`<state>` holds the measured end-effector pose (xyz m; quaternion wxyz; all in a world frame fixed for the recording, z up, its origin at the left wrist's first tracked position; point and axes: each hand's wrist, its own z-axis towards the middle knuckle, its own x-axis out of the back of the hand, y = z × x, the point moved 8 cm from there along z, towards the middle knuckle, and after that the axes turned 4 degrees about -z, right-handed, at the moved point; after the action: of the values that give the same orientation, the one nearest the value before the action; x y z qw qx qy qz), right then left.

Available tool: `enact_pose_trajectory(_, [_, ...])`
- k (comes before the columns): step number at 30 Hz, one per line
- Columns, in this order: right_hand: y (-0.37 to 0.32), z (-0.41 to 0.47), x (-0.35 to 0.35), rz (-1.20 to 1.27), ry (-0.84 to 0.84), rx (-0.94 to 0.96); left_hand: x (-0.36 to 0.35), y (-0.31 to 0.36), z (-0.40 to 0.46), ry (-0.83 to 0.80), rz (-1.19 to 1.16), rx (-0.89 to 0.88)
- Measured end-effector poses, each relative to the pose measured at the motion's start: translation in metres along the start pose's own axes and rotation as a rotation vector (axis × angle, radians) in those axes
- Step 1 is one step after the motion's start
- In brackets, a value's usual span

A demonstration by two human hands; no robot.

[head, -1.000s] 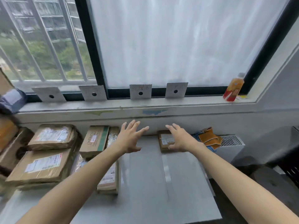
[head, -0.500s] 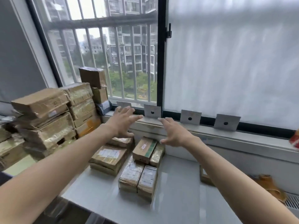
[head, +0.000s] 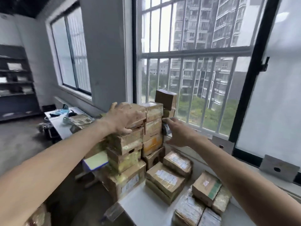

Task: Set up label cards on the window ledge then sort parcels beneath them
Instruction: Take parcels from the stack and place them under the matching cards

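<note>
A tall stack of tape-wrapped brown parcels (head: 128,144) stands at the table's left end, against the barred window. My left hand (head: 124,118) grips the top parcel (head: 140,112), fingers over its top and thumb hooked under its near edge. My right hand (head: 179,132) reaches with straight fingers toward the stack's right side and holds nothing. Two grey label cards (head: 223,145) (head: 279,168) lean on the window ledge (head: 244,166). Beneath them, parcels lie flat on the white table (head: 146,207): two stacked boxes (head: 165,178), a green-taped box (head: 206,187) and several film-wrapped packs (head: 189,208).
A dark shelf unit (head: 15,79) stands at the far left wall. A second white table (head: 59,119) with small clutter sits behind the stack. A blue-edged box (head: 96,160) pokes out low on the stack's left. The floor lies to the left.
My view has swung left from the label cards to the parcel stack. Both hands moved left with it; my left hand now grips the top parcel and my right nears the stack's side.
</note>
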<state>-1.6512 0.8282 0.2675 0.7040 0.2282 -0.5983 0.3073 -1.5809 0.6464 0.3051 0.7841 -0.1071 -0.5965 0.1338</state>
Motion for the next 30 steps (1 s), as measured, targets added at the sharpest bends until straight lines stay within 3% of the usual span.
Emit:
enact_pose_trajectory(6, [-0.057, 0.085, -0.016, -0.018, 0.018, 0.045, -0.036, -0.097, 0.02, -0.014, -0.034, 0.047])
enact_pose_trajectory(12, [-0.068, 0.138, -0.039, -0.086, -0.01, -0.048, -0.083, -0.134, 0.065, -0.078, -0.141, -0.041])
enact_pose_trajectory(22, [0.014, 0.184, -0.04, -0.047, 0.0, -0.244, -0.103, -0.106, 0.18, -0.028, -0.268, -0.235])
enact_pose_trajectory(30, [0.092, 0.231, -0.047, -0.009, 0.01, -0.286, -0.118, -0.078, 0.275, -0.025, -0.269, -0.291])
